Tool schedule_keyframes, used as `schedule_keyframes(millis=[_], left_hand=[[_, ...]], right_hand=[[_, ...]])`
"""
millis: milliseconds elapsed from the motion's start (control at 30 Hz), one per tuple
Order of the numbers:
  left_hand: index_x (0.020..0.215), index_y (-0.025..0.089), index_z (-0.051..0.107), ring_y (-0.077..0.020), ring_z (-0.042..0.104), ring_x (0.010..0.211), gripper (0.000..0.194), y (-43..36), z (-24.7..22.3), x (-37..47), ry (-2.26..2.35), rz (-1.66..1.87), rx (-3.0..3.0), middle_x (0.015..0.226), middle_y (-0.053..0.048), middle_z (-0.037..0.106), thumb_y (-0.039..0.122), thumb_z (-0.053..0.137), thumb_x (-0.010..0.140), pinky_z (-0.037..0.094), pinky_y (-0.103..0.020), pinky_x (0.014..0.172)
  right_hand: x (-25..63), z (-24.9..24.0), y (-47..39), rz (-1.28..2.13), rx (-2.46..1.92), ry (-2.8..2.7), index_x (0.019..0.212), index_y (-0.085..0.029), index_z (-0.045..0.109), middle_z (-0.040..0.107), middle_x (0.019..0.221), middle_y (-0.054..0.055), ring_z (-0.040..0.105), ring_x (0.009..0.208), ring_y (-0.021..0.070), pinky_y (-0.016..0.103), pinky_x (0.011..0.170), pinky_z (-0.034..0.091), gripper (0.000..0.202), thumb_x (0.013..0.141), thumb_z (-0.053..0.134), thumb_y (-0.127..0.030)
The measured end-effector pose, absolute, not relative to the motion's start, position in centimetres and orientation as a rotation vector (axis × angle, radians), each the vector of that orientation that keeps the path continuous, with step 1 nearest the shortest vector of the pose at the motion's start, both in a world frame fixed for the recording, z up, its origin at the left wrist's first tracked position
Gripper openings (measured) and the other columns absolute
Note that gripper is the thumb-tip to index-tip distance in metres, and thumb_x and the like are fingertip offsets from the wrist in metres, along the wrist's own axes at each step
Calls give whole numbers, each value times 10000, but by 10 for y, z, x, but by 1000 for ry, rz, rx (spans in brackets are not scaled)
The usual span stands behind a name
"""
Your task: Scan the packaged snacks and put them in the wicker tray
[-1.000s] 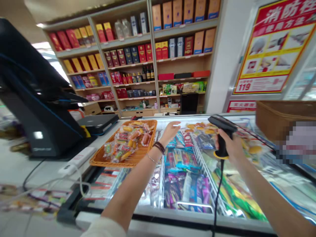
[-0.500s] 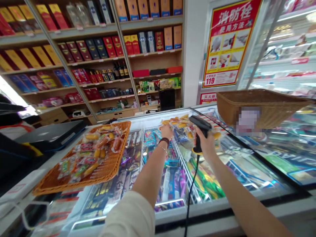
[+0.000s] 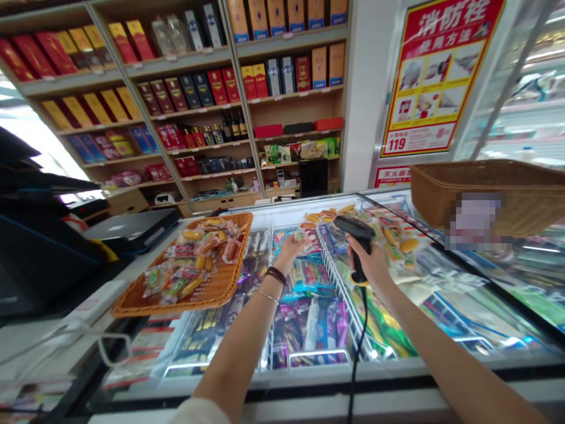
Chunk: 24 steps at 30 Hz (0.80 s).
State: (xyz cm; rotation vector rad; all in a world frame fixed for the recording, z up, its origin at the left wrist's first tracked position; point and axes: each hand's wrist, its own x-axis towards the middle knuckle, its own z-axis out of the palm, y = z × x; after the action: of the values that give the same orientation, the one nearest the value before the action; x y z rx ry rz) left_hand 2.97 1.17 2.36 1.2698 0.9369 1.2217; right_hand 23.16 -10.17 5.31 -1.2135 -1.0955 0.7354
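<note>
My right hand (image 3: 371, 262) is wrapped round the grip of a black barcode scanner (image 3: 355, 232), its cable hanging down across the glass. Over the freezer, my left hand (image 3: 289, 250) pinches a small clear-wrapped snack (image 3: 301, 237), whose contents are blurred. Beaded and silver bracelets circle that wrist. Wrapped sausages and snacks (image 3: 203, 263) lie in an orange wicker tray (image 3: 220, 291) to the left. More wrapped sausages (image 3: 397, 241) rest on the glass beyond and right of the scanner.
Beneath the glass, the chest freezer (image 3: 311, 374) holds bagged ice treats between white wire dividers (image 3: 333, 274). A brown wicker basket (image 3: 428, 197) stands at right. Left are a dark flat device (image 3: 132, 227) and a white cable (image 3: 106, 335). Stocked shelves (image 3: 194, 109) line the back.
My left hand has drawn back from the far sausages, toward the tray, with a wrapped snack in its fingers. The right hand still holds the scanner. The view has shifted left.
</note>
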Motion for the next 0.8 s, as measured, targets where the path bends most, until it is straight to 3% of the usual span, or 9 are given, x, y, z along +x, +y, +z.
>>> schedule_keyframes(millis=[133, 233, 433, 633, 800], left_hand=[[732, 177, 570, -83, 524, 610, 466, 0, 20, 3, 909, 1385, 1076, 623, 40, 535, 529, 874, 691, 428, -211, 620], [771, 180, 571, -75, 511, 602, 462, -4, 17, -2, 904, 1471, 1014, 614, 56, 511, 546, 848, 728, 446, -211, 640], [1095, 218, 597, -165, 695, 821, 524, -4, 16, -2, 792, 1484, 956, 887, -43, 720, 524, 842, 747, 557, -319, 789], [1119, 233, 559, -173, 721, 902, 431, 1, 15, -17, 819, 1511, 962, 984, -68, 746, 495, 758, 842, 555, -288, 772], [1134, 232, 560, -206, 734, 995, 433, -1, 15, -18, 806, 1448, 1000, 1029, -88, 764, 502, 749, 854, 575, -335, 846]], right_hand=[[214, 45, -102, 845, -1184, -1199, 666, -245, 548, 561, 477, -12, 477, 350, 140, 285, 363, 379, 538, 737, 703, -756], [206, 43, -106, 907, -1207, -1367, 650, -236, 541, 535, 427, -23, 461, 329, 130, 278, 385, 371, 530, 769, 695, -729], [201, 47, -115, 825, -1377, -1595, 665, -249, 531, 552, 393, -11, 488, 336, 153, 295, 434, 391, 513, 818, 620, -730], [198, 53, -120, 748, -1458, -1686, 653, -258, 529, 565, 394, 3, 516, 354, 173, 311, 475, 406, 498, 819, 575, -726], [195, 55, -122, 710, -1466, -1705, 632, -266, 518, 532, 373, -1, 507, 337, 177, 317, 477, 404, 503, 805, 558, -737]])
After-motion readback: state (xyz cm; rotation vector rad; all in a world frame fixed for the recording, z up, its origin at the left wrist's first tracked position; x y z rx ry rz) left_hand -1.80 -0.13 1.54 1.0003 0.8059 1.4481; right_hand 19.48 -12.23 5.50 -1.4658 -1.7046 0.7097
